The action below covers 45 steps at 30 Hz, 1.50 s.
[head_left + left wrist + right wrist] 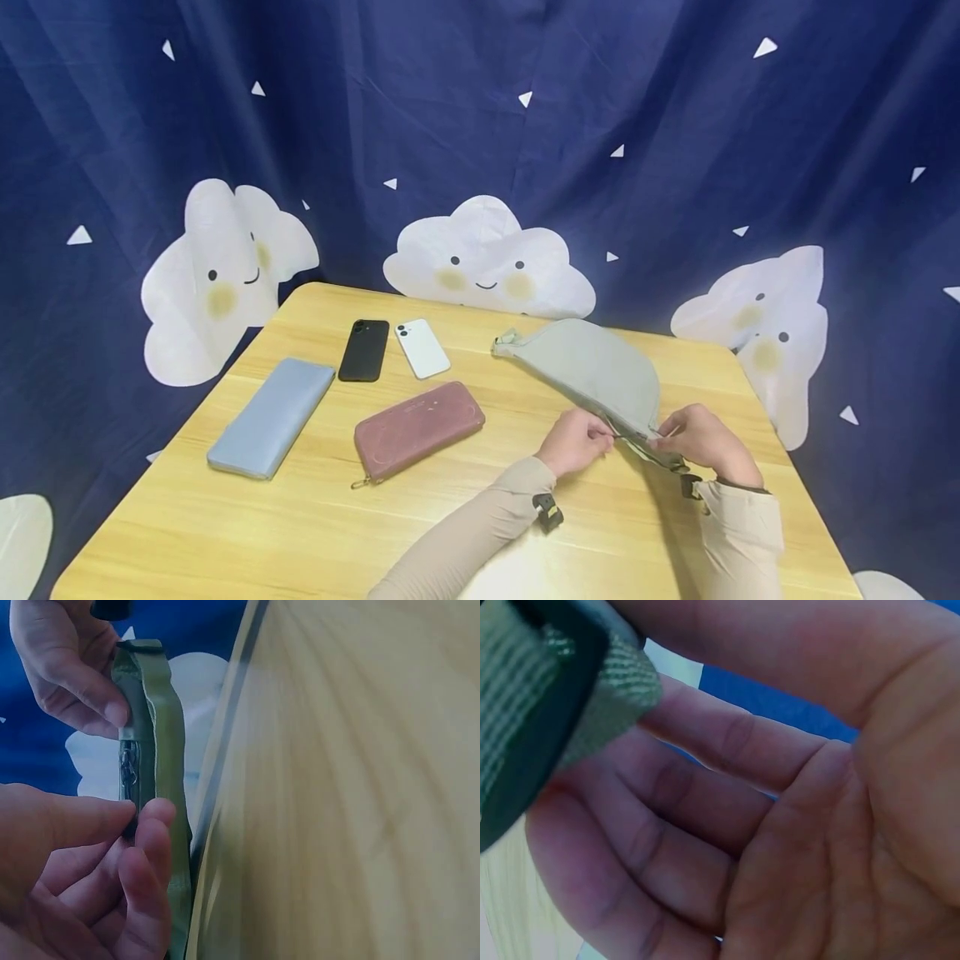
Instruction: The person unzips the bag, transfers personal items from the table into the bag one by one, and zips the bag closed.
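Note:
A grey-green waist bag (pixel 596 362) stands tilted at the table's right side, its zipped edge towards me. The left hand (pixel 573 442) pinches at the zipper (pixel 129 769) between thumb and fingers; its fingertips cover the pull. At the bag's near right end, the right hand (pixel 708 437) grips the fabric between thumb and curled fingers. In the right wrist view, woven webbing (pixel 622 712) and a dark buckle (pixel 562 742) lie close against those fingers. A green strap (pixel 169 720) runs along the bag in the left wrist view. The bag's inside is hidden.
Left of the bag, a mauve zip wallet (pixel 420 429) and a light blue wallet (pixel 273 417) lie on the wooden table (pixel 322 533). Behind them are a black phone (pixel 364 350) and a white phone (pixel 423 350). A blue cloud-print curtain (pixel 450 125) hangs behind.

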Motion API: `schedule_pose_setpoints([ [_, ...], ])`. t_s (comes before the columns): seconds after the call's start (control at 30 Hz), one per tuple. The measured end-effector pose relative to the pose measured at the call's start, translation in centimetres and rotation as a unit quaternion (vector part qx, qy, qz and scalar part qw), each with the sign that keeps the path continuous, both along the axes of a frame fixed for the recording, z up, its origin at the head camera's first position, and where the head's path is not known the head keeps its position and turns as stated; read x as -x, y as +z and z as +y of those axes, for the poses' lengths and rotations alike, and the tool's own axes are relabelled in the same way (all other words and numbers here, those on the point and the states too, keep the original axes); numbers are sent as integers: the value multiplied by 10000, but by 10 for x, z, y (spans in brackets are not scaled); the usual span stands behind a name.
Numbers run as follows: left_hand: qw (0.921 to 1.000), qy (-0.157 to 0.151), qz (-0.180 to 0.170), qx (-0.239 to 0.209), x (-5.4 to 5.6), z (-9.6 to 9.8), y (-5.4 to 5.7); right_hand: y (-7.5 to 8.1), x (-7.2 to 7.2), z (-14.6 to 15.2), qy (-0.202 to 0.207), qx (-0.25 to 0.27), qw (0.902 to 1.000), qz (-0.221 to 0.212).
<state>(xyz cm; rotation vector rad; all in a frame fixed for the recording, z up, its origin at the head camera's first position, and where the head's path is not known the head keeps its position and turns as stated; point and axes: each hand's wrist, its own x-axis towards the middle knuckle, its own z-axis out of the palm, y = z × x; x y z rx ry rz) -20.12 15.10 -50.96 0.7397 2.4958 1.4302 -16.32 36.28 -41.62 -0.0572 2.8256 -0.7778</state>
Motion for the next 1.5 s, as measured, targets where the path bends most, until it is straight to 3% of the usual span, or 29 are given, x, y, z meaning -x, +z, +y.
schedule_pose_setpoints([
  [0.67,9997,7,78,221,6,-3,-1,0,0,2,113,-23,9999,-76],
  [1.5,9998,80,-136,142,9,-9,3,2,1,4,148,-60,9997,-186],
])
